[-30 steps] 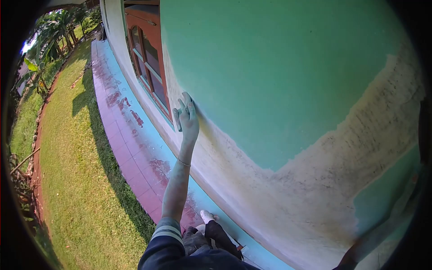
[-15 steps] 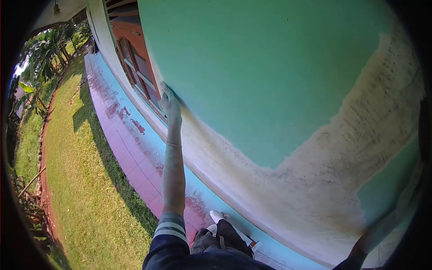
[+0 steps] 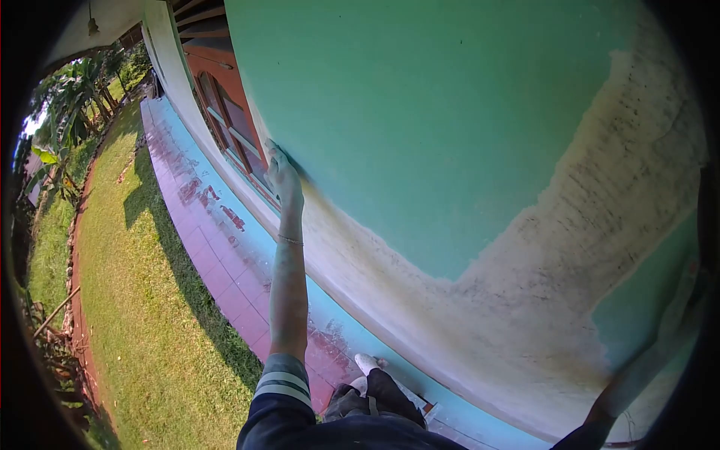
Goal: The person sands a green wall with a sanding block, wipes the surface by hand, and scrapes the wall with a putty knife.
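My left hand (image 3: 284, 177) reaches up the wall (image 3: 420, 135) and rests against its edge beside a wooden-framed window (image 3: 229, 120). Its fingers are stretched along the surface, with a dark shadow next to them on the green paint. A thin bracelet circles that wrist. At the far right my right hand (image 3: 688, 289) is raised close to the wall, dim and partly lost in the dark rim of the view, so I cannot tell what it holds. Nearest to it are a green patch (image 3: 637, 315) and a broad pale, scuffed band (image 3: 559, 247).
A tiled walkway (image 3: 225, 274), pink with a light-blue border and worn red spots, curves along the wall's base. My shoe (image 3: 367, 364) stands on it. Grass (image 3: 157, 322) lies to the left, with banana-like plants (image 3: 82, 97) farther off. A small bell-like object (image 3: 93, 27) hangs under the roof.
The view has shifted slightly, moving the wall's right part a little left. My right forearm appears slightly farther left; my left hand stays at the same place on the wall edge.
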Available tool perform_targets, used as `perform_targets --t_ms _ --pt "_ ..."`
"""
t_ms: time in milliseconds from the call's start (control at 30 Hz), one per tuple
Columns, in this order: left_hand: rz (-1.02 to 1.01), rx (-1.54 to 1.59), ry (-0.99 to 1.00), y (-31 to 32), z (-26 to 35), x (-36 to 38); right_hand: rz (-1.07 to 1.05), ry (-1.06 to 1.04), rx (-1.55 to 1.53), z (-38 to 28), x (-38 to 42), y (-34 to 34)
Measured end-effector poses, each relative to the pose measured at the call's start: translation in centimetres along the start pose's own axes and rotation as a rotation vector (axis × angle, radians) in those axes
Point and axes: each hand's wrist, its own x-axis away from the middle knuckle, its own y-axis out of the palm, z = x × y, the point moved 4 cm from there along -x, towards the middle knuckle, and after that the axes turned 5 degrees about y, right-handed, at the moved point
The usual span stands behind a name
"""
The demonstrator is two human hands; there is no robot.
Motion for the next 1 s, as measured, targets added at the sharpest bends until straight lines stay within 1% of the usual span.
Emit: perform_targets --t_ms 33,67,100,133,233,267,300,333,367,400,433,467,500,533,567,633,700,733,767,833,867,900,933,967,1000 --pt "-0.088 -0.301 -0.038 -0.1 3.3 4.4 0.001 0.011 0.003 0.1 0.1 0.0" --pt "-0.107 -0.218 0.127 0.6 1.0 7.4 -0.001 0.019 0.005 0.3 0.2 0.0" --pt "-0.226 -0.193 0.085 0.5 0.7 11.2 -0.007 0.038 0.017 0.6 0.4 0.1" --pt "-0.24 -0.268 0.109 0.5 -0.2 13.7 -0.018 0.05 0.02 0.4 0.6 -0.1" --pt "-0.079 -0.085 0.114 0.9 -1.4 8.2 -0.072 0.173 0.061 1.4 1.8 -0.1" --pt "-0.035 0.142 -0.004 1.1 0.5 5.1 -0.104 0.244 0.087 2.1 2.5 -0.3" --pt "0.016 0.175 -0.054 0.8 -0.5 1.4 -0.126 0.288 0.1 2.5 3.0 -0.4" --pt "-0.019 0.14 -0.096 0.4 -0.3 0.7 -0.145 0.321 0.101 2.6 3.6 -0.5" --pt "-0.056 0.105 -0.136 -0.1 0.1 -0.1 -0.131 0.284 0.082 2.1 3.3 -0.3" --pt "-0.035 0.075 -0.031 0.3 0.6 1.2 -0.117 0.246 0.063 1.7 3.0 -0.2" --pt "-0.018 0.047 0.079 0.8 1.3 2.7 -0.077 0.16 0.031 0.9 1.7 0.0" --pt "-0.088 -0.041 0.188 0.8 0.6 5.8 -0.038 0.076 0.004 0.0 0.1 0.0" --pt "-0.142 -0.217 0.192 0.7 0.7 10.4 0.001 -0.008 -0.021 -0.7 -1.5 0.1" --pt "-0.228 -0.211 0.168 0.9 1.1 14.7 0.04 -0.095 -0.047 -1.4 -2.6 0.1" --pt "-0.223 -0.278 0.127 1.5 1.2 17.4 0.061 -0.143 -0.068 -1.7 -2.8 0.0" --pt "-0.176 -0.219 0.004 1.9 0.2 15.8 0.095 -0.202 -0.098 -1.5 -2.7 0.2" --pt "-0.061 -0.095 0.021 2.2 0.7 9.8 0.111 -0.223 -0.109 -1.2 -3.1 0.5" --pt "-0.042 -0.002 0.003 2.3 0.4 7.9 0.109 -0.22 -0.104 -1.2 -3.1 0.5" --pt "-0.028 0.088 -0.01 2.4 -0.1 6.3 0.047 -0.132 -0.055 -0.7 -2.2 0.3" --pt "-0.01 0.048 0.037 2.4 0.8 7.6 -0.051 0.011 0.032 0.3 -0.4 0.2" --pt "-0.006 -0.077 0.105 2.6 2.5 10.8 -0.058 0.027 0.046 0.3 -0.1 0.3" --pt "-0.106 -0.166 0.089 2.7 3.3 14.5 -0.062 0.043 0.049 0.4 0.3 0.2" --pt "-0.165 -0.174 0.111 3.1 3.0 18.8 -0.068 0.049 0.058 0.4 0.7 0.1" --pt "-0.23 -0.191 0.113 3.3 4.8 22.1 -0.072 0.055 0.061 0.4 1.0 0.1" --pt "-0.222 -0.197 0.092 3.3 4.2 22.3 -0.079 0.061 0.06 0.3 1.3 0.1"
